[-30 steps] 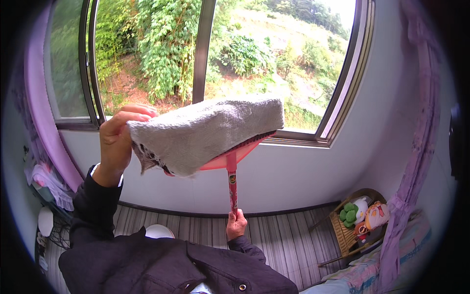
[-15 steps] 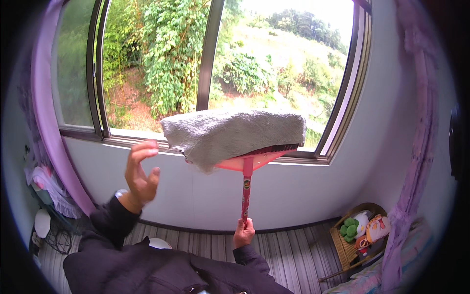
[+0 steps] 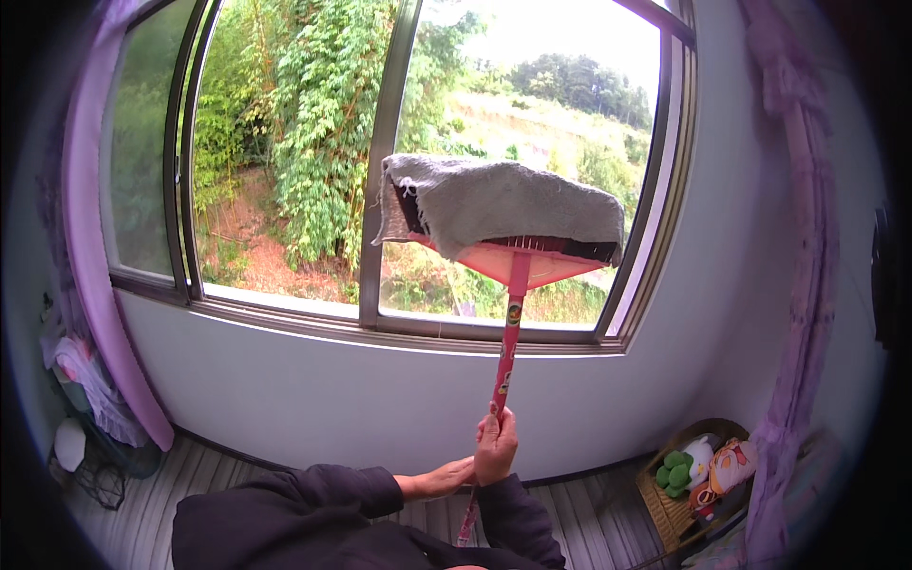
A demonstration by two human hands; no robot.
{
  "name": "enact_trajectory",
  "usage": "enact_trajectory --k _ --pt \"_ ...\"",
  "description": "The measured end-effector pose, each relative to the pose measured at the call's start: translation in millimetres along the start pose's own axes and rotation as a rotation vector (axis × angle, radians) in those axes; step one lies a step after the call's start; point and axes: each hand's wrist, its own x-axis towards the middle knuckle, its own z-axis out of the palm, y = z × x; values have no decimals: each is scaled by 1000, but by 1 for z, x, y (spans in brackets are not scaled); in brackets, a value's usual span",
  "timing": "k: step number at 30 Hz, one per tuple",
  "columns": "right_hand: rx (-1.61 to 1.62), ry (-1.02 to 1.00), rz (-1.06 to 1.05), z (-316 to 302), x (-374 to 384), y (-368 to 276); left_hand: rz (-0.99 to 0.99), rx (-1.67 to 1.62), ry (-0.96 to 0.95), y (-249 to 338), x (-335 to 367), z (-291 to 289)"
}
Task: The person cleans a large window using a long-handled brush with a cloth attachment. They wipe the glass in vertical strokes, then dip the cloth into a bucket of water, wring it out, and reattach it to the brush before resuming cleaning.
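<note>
A broom with a pink head (image 3: 518, 264) and a patterned pink handle (image 3: 504, 356) is raised in front of the window, bristles upward. Over the dark bristles lies a grey cloth (image 3: 513, 199), hanging down at the left end and leaving some bristles bare. My right hand (image 3: 496, 446) is closed around the handle, thumb lying along it. Just below, my left hand (image 3: 445, 479) comes in from the side and meets the handle by my right wrist. The ends of its fingers are hidden there, so its hold cannot be made out.
A sliding window with a brown frame (image 3: 380, 190) is ahead, trees and a slope beyond it. Purple curtains (image 3: 800, 332) hang at both sides. A woven chair (image 3: 662, 513) with plush toys stands at the lower right. Cloth-covered items (image 3: 90, 385) stand at the left.
The broom with its cloth has gone up and to the right, in front of the glass. My left hand has dropped from beside the cloth to the handle. My right hand still grips it.
</note>
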Motion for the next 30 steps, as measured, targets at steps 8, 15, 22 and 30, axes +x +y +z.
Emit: enact_trajectory --k 8,15,22,30 --pt "-250 -196 -418 -75 46 -37 510 230 275 108 74 50" --pt "157 -383 258 -109 -52 48 609 113 298 245 172 25" --pt "-86 -184 -81 -141 -10 48 710 235 426 380 263 -1" --pt "-583 140 -446 -163 40 15 888 157 338 496 350 39"
